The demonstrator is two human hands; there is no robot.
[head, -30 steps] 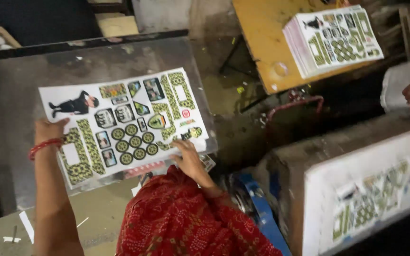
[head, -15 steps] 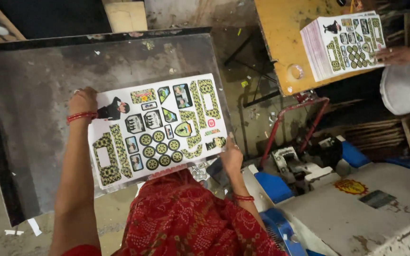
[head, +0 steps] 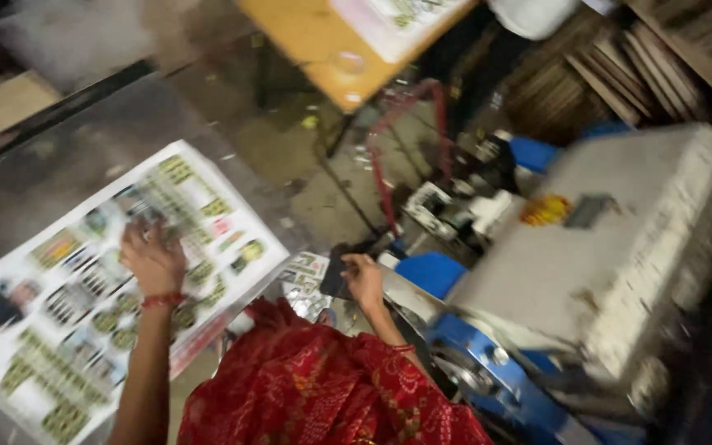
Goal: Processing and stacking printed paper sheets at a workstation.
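Head view, blurred by motion. The left hand (head: 152,257) lies flat, fingers spread, palm down on the large white printed sheet of green and black stickers (head: 84,305); nothing is pinched, it only presses. The sheet lies on the dark grey metal tabletop (head: 59,177), one corner hanging past the edge toward the person's red patterned garment (head: 323,391). The right hand (head: 363,278) is off the sheet, its grip curled on a small dark flat object (head: 335,276) at the edge of the blue and grey machine (head: 603,255); whether it truly clamps it cannot be told. Small printed scraps (head: 302,284) lie just beside that hand. An orange tabletop (head: 315,37) stands further off. Judged from this: sheet laid down and steadied; nothing visibly cut or fed into the machine yet.
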